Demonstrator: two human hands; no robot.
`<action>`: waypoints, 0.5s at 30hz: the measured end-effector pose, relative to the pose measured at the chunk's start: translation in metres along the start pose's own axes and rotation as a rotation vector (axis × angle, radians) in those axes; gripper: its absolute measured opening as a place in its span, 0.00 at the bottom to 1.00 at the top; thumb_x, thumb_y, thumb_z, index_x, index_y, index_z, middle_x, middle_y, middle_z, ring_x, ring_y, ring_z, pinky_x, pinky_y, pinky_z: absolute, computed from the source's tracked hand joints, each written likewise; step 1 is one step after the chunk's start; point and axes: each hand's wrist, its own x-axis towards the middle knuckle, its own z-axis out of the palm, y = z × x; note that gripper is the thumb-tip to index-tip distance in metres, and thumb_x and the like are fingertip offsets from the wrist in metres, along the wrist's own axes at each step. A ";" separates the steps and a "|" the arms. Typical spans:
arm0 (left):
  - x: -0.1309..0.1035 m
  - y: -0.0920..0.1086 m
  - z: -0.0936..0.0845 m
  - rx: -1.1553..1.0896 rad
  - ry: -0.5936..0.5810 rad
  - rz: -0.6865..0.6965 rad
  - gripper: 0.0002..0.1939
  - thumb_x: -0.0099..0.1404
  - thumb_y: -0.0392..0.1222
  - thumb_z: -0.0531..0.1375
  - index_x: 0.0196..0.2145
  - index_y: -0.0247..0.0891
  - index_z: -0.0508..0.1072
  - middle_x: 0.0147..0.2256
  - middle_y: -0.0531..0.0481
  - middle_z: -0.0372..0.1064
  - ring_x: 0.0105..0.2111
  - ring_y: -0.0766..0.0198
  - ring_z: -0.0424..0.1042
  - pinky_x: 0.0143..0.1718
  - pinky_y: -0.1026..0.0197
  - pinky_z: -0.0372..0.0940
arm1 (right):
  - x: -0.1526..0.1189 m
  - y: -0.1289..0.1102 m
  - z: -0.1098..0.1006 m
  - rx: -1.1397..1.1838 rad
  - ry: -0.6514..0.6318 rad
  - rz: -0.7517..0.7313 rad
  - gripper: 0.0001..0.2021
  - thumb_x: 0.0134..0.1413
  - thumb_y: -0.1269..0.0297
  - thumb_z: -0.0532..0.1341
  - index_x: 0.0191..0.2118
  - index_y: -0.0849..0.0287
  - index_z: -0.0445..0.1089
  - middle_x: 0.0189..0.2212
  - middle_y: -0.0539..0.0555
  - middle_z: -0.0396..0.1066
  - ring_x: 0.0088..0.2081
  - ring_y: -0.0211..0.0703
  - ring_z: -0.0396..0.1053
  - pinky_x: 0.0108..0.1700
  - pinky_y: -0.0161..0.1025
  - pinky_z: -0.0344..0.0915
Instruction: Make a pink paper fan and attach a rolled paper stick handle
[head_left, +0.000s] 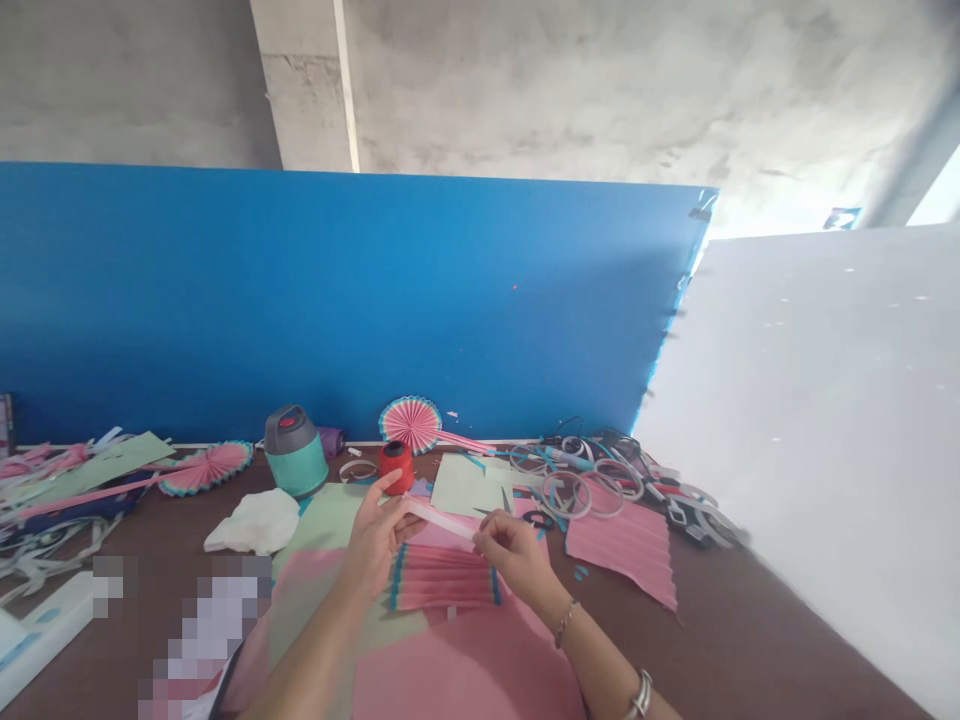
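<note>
A narrow pinkish-white strip [442, 520] is stretched between my two hands; I cannot tell whether it is paper or tape. My left hand [376, 532] pinches its left end between thumb and fingers. At the other end, my right hand [511, 548] has its fingertips closed on the strip. Just below lies a pleated pink paper [446, 580] with blue edges. Under it are pink paper sheets [465, 660] and a pale green sheet [304, 610]. Scissors [506, 500] lie partly hidden behind my right hand.
Behind my left hand stand a red container [396, 460] and a teal jug with a grey lid [296, 455]. Round paper fans [411, 422] lie near the blue partition [337, 300]. Tape rolls [566, 495], pleated pink paper [630, 545] and cluttered tools are at right; white tissue [253, 522] is left.
</note>
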 end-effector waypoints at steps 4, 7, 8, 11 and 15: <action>-0.001 -0.002 0.000 0.103 0.040 0.074 0.32 0.51 0.45 0.66 0.52 0.39 0.59 0.27 0.53 0.74 0.29 0.63 0.75 0.37 0.58 0.69 | 0.000 0.000 0.001 -0.017 0.040 0.079 0.11 0.43 0.61 0.57 0.17 0.58 0.60 0.20 0.50 0.63 0.23 0.38 0.61 0.28 0.35 0.58; -0.001 -0.004 -0.002 0.168 0.030 0.124 0.31 0.52 0.48 0.65 0.51 0.38 0.60 0.27 0.52 0.74 0.30 0.62 0.75 0.37 0.58 0.68 | 0.000 0.000 0.002 -0.025 0.059 0.123 0.10 0.41 0.61 0.57 0.17 0.57 0.59 0.18 0.49 0.62 0.22 0.38 0.61 0.27 0.35 0.57; 0.000 -0.005 -0.002 0.176 0.028 0.138 0.30 0.52 0.48 0.65 0.50 0.39 0.60 0.27 0.52 0.74 0.30 0.62 0.75 0.38 0.58 0.68 | 0.000 0.000 0.002 -0.028 0.068 0.126 0.10 0.41 0.61 0.57 0.17 0.57 0.59 0.18 0.49 0.63 0.22 0.38 0.61 0.27 0.35 0.57; 0.002 -0.008 -0.004 0.173 0.036 0.149 0.30 0.52 0.48 0.65 0.50 0.39 0.61 0.28 0.51 0.75 0.32 0.61 0.75 0.39 0.58 0.68 | 0.000 -0.001 0.003 -0.040 0.089 0.105 0.10 0.41 0.61 0.57 0.17 0.57 0.58 0.18 0.49 0.63 0.22 0.38 0.61 0.26 0.35 0.56; 0.006 -0.015 -0.006 0.072 0.063 0.104 0.32 0.52 0.47 0.66 0.52 0.39 0.60 0.30 0.51 0.74 0.34 0.61 0.75 0.40 0.57 0.68 | 0.000 -0.003 0.004 -0.063 0.115 0.076 0.10 0.40 0.62 0.56 0.16 0.57 0.58 0.17 0.49 0.63 0.22 0.37 0.59 0.26 0.35 0.55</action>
